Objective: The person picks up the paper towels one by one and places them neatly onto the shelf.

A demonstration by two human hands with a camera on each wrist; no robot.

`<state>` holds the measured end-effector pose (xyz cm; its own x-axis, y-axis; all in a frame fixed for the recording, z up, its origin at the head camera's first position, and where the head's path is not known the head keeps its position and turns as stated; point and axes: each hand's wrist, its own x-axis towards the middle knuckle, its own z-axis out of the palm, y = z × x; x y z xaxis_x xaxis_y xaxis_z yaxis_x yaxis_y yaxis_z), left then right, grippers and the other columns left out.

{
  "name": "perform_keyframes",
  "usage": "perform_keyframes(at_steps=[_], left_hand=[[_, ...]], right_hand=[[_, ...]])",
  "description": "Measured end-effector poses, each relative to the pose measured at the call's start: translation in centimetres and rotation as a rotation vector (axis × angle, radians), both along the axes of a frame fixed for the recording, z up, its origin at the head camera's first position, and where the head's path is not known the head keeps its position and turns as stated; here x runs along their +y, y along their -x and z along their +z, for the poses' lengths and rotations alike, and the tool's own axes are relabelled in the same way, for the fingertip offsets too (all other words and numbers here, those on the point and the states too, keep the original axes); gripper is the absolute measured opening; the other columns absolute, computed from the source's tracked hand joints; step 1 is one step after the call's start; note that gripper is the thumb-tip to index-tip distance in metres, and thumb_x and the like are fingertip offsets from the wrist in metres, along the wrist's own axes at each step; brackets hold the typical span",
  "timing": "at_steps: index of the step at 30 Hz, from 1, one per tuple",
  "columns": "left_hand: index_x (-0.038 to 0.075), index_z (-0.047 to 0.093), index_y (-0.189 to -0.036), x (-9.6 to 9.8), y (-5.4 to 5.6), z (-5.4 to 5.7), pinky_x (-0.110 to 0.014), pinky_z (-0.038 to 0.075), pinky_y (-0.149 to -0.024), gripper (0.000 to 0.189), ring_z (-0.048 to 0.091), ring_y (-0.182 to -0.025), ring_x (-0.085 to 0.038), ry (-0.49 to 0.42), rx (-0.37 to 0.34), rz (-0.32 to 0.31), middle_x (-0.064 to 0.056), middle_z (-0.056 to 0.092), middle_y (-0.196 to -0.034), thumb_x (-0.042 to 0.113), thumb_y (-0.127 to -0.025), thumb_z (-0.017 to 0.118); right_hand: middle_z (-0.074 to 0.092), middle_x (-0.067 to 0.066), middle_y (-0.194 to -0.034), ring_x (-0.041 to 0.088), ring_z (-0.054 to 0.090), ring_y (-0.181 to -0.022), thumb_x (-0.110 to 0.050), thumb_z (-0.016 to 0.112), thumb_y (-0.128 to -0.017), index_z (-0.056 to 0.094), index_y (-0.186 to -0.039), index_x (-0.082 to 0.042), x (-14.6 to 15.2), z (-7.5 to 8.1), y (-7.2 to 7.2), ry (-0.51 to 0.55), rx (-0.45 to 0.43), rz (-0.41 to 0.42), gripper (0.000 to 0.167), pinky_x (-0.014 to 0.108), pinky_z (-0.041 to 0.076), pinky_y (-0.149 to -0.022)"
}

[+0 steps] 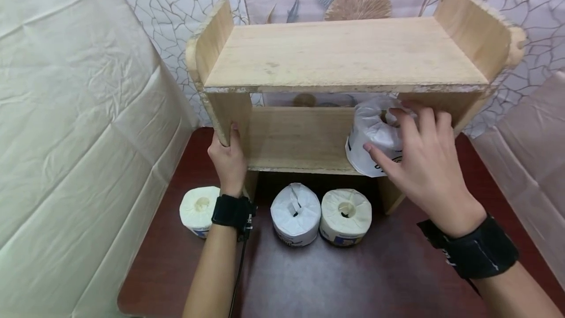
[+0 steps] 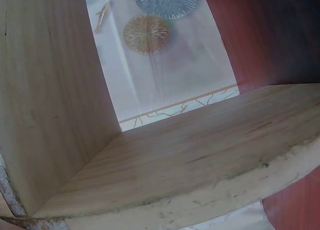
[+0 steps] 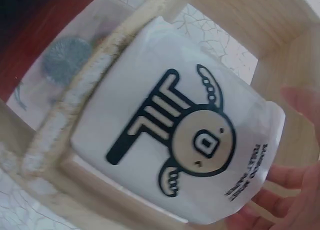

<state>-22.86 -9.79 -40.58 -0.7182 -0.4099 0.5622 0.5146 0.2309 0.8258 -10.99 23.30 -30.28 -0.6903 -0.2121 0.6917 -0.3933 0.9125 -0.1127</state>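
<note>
A wrapped toilet roll stands at the right end of the wooden shelf unit's middle board. My right hand grips it from above and the right, thumb on its front and index finger by the core hole. In the right wrist view the roll's printed white wrapper faces the camera, close to the board's front edge, with several fingers at its end. At the unit's left side panel, my left hand holds the front edge, some fingers hidden behind the wood. Only the wood shows in the left wrist view.
Under the unit's front, a white-wrapped roll and a cream roll stand side by side on the dark red table. Another cream roll is left of my left wrist, partly covered by it. Quilted panels flank the table.
</note>
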Motion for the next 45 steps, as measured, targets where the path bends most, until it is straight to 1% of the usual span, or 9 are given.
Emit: perform_keyframes(at_steps=[4, 8, 11, 14, 16, 19, 29, 38, 45], left_hand=[[0.0, 0.068, -0.133, 0.0, 0.0, 0.0, -0.044, 0.057, -0.081, 0.039, 0.073, -0.099, -0.023, 0.001, -0.007, 0.004, -0.017, 0.076, -0.116, 0.029, -0.108, 0.064], [-0.001, 0.069, -0.13, -0.1, 0.3, 0.2, -0.038, 0.055, -0.079, 0.04, 0.072, -0.095, -0.022, 0.003, 0.001, 0.005, -0.016, 0.076, -0.114, 0.032, -0.107, 0.064], [0.001, 0.07, -0.129, -0.1, 0.2, 0.2, -0.033, 0.053, -0.078, 0.04, 0.071, -0.094, -0.021, -0.006, -0.007, 0.006, -0.015, 0.076, -0.113, 0.033, -0.107, 0.064], [0.002, 0.07, -0.128, -0.4, -0.3, -0.1, -0.03, 0.053, -0.077, 0.038, 0.07, -0.093, -0.02, -0.02, -0.021, 0.01, -0.014, 0.076, -0.111, 0.033, -0.106, 0.065], [0.002, 0.07, -0.127, -0.6, -0.6, -0.4, -0.029, 0.052, -0.077, 0.038, 0.069, -0.093, -0.019, -0.023, -0.03, 0.013, -0.014, 0.075, -0.11, 0.032, -0.106, 0.066], [0.0, 0.071, -0.126, -0.8, -0.8, -0.6, -0.028, 0.051, -0.077, 0.038, 0.066, -0.09, -0.018, -0.023, -0.027, 0.021, -0.015, 0.075, -0.109, 0.032, -0.106, 0.066], [0.0, 0.071, -0.127, -0.6, -0.7, -0.5, -0.028, 0.05, -0.077, 0.037, 0.065, -0.091, -0.015, -0.022, -0.007, 0.035, -0.015, 0.075, -0.109, 0.031, -0.107, 0.065], [-0.001, 0.07, -0.127, -0.2, -0.4, -0.4, -0.028, 0.052, -0.08, 0.036, 0.067, -0.095, -0.015, -0.014, 0.003, 0.015, -0.015, 0.075, -0.112, 0.029, -0.107, 0.064], [0.0, 0.07, -0.13, 0.1, -0.1, -0.1, -0.03, 0.052, -0.084, 0.036, 0.068, -0.099, -0.016, -0.031, 0.0, 0.004, -0.014, 0.075, -0.117, 0.028, -0.107, 0.065]], right_hand=[[0.062, 0.034, -0.108, 0.053, 0.05, -0.097, -0.035, 0.085, -0.087, 0.062, -0.12, 0.015, -0.9, 0.5, 0.3, -0.051, 0.02, -0.03, 0.063, 0.062, 0.034, -0.088], [0.069, 0.033, -0.093, 0.049, 0.058, -0.087, -0.041, 0.084, -0.088, 0.068, -0.111, 0.015, -1.9, 0.8, 0.7, -0.089, 0.023, -0.12, 0.063, 0.059, 0.04, -0.082], [0.065, 0.03, -0.078, 0.05, 0.053, -0.076, -0.048, 0.083, -0.087, 0.068, -0.09, 0.012, -2.6, 0.7, 1.0, -0.105, 0.034, -0.185, 0.062, 0.057, 0.042, -0.066], [0.057, 0.025, -0.064, 0.049, 0.047, -0.068, -0.051, 0.084, -0.086, 0.058, -0.069, 0.005, -3.1, 0.4, 1.0, -0.121, 0.059, -0.214, 0.064, 0.055, 0.037, -0.053], [0.052, 0.021, -0.058, 0.048, 0.046, -0.066, -0.051, 0.085, -0.085, 0.051, -0.062, 0.001, -3.5, 0.2, 1.1, -0.125, 0.068, -0.222, 0.066, 0.055, 0.036, -0.051], [0.049, 0.019, -0.054, 0.047, 0.046, -0.065, -0.048, 0.087, -0.084, 0.051, -0.058, 0.0, -3.7, 0.1, 1.4, -0.135, 0.077, -0.227, 0.065, 0.054, 0.036, -0.05], [0.055, 0.022, -0.057, 0.05, 0.05, -0.074, -0.035, 0.083, -0.088, 0.058, -0.062, 0.003, -3.5, 0.2, 1.9, -0.089, -0.01, -0.23, 0.052, 0.058, 0.04, -0.059], [0.049, 0.015, -0.051, 0.05, 0.053, -0.076, -0.031, 0.085, -0.088, 0.061, -0.064, -0.001, -2.5, 0.8, 1.9, -0.08, -0.05, -0.192, 0.045, 0.059, 0.041, -0.064], [0.055, 0.016, -0.057, 0.051, 0.053, -0.08, -0.03, 0.086, -0.088, 0.07, -0.08, 0.003, -1.7, 1.5, 1.8, -0.091, -0.092, -0.136, 0.038, 0.06, 0.041, -0.065]])
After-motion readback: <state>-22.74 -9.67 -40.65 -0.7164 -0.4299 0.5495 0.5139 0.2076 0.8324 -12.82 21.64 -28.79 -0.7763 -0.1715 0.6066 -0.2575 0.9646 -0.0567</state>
